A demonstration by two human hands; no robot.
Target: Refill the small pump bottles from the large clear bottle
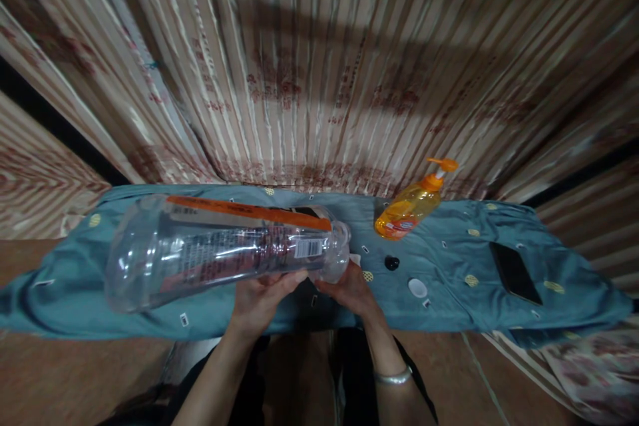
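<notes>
A large clear plastic bottle (224,256) with an orange strip and a barcode on its label is held on its side above the cloth. Its broad end points left and its narrower end points right. My left hand (259,299) grips it from below near the middle, thumb along its near side. My right hand (352,289) is closed at the narrower end, its fingers partly hidden behind the bottle. A small whitish bit shows beside the right fingers; I cannot make out what it is. The bottle looks empty.
A teal patterned cloth (449,273) covers the table. On it, to the right, are an orange pump bottle (407,210), a small black object (392,263), a white round disc (417,288) and a black phone (515,273). A striped curtain (319,80) hangs behind.
</notes>
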